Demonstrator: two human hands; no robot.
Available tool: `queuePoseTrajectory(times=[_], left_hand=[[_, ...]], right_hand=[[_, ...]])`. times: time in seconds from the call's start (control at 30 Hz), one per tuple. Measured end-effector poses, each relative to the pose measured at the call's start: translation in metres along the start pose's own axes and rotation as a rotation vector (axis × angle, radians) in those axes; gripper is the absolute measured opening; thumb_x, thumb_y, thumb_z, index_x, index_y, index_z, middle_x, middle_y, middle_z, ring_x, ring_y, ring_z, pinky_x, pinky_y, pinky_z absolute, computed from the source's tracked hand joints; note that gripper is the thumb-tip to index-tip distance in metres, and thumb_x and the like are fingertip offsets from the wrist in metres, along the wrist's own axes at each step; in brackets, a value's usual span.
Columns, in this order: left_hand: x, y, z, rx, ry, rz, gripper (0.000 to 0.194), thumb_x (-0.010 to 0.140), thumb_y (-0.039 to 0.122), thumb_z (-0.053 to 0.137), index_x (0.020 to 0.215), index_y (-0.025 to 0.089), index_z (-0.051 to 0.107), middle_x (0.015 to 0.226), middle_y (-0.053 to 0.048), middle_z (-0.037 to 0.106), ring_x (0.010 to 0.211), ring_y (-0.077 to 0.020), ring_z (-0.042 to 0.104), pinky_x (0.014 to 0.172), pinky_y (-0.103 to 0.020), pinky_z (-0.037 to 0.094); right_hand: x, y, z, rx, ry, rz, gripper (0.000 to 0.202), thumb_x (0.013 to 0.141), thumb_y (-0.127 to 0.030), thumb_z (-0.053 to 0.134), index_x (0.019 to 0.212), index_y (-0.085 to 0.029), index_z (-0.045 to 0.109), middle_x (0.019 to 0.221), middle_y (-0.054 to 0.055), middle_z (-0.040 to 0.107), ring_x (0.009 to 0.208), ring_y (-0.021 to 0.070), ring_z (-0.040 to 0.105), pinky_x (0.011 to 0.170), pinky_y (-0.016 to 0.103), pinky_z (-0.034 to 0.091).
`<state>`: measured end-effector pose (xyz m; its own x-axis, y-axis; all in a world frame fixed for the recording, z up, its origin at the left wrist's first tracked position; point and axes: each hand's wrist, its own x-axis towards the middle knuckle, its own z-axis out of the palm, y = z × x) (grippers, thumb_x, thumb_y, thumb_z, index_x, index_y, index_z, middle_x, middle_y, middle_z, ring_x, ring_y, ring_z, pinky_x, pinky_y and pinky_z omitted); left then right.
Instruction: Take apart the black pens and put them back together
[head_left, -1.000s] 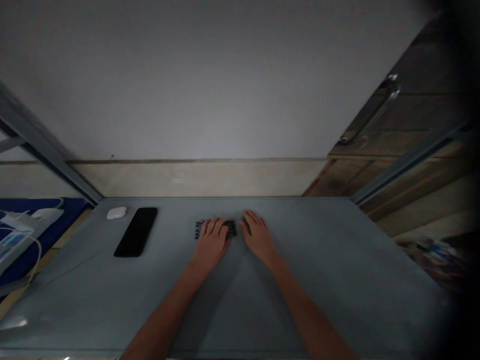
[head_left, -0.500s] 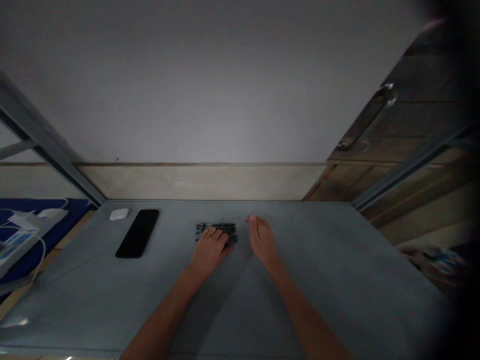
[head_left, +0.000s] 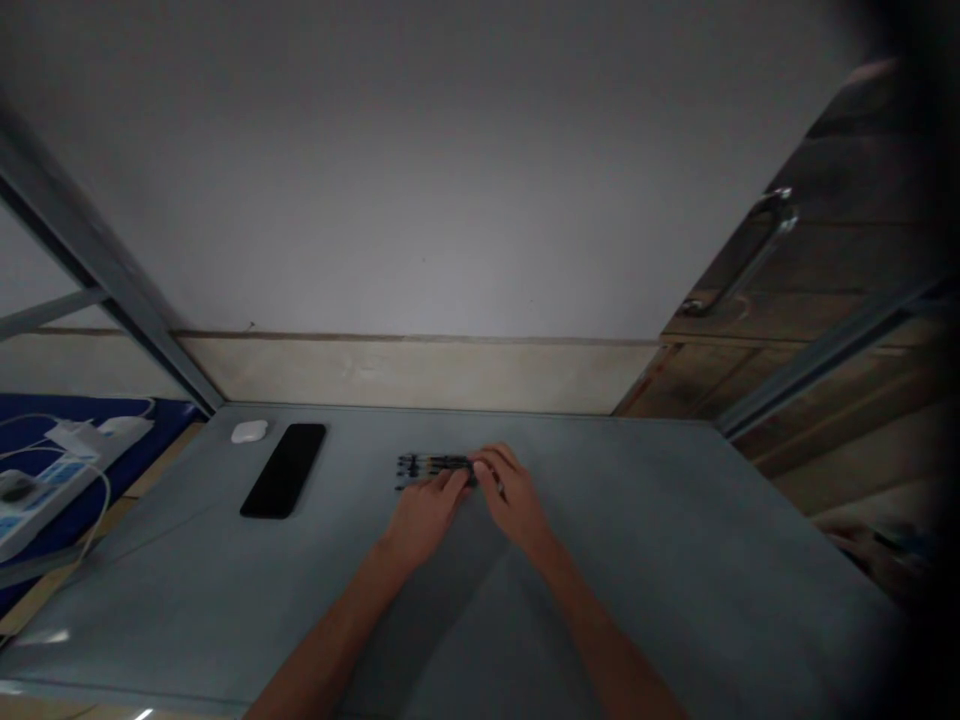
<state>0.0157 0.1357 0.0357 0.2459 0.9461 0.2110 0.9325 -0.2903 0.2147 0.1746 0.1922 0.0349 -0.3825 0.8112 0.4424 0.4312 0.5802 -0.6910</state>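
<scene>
Several dark pens [head_left: 431, 463] with clear parts lie side by side on the grey table [head_left: 637, 560], pointing left and right. My left hand [head_left: 427, 512] is at their near side, its fingers closed on the pens close to their right half. Around the right ends of the pens curl the fingers of my right hand [head_left: 510, 495], thumb and fingertips pressed against them. The two hands almost meet there, and they hide the right ends of the pens.
A black phone [head_left: 283, 471] lies left of the pens, with a white earphone case [head_left: 249, 431] beyond it. Off the table's left side is a white power strip [head_left: 75, 475] with cables. A pale wall [head_left: 420, 200] rises behind the table.
My right hand has moved left from beside the pens onto their right ends. My left hand has shifted from on top of the pens to their near side. The view has moved slightly.
</scene>
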Motion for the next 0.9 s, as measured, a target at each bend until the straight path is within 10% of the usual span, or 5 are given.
queuePoseTrajectory(times=[0.2,0.9], left_hand=[[-0.003,0.0,0.001,-0.013,0.087,-0.035,0.032,0.101,0.038,0.034,0.122,0.025,0.054,0.101,-0.006,0.069,0.086,-0.0176,0.068,0.069,-0.027,0.051],[-0.003,0.003,0.006,-0.023,-0.036,-0.081,0.037,0.1,0.04,0.03,0.098,0.021,0.061,0.085,-0.009,0.071,0.069,-0.0211,0.068,0.059,-0.031,0.048]], right_hand=[[0.0,-0.003,0.005,0.092,-0.036,0.232,0.048,0.092,-0.053,0.045,0.056,-0.02,0.052,0.051,-0.003,0.046,0.05,0.0138,0.045,0.049,0.025,0.034],[-0.007,-0.014,0.016,0.273,0.01,0.532,0.057,0.087,-0.063,0.041,0.046,-0.024,0.036,0.041,-0.003,0.036,0.04,0.0137,0.039,0.042,0.026,0.027]])
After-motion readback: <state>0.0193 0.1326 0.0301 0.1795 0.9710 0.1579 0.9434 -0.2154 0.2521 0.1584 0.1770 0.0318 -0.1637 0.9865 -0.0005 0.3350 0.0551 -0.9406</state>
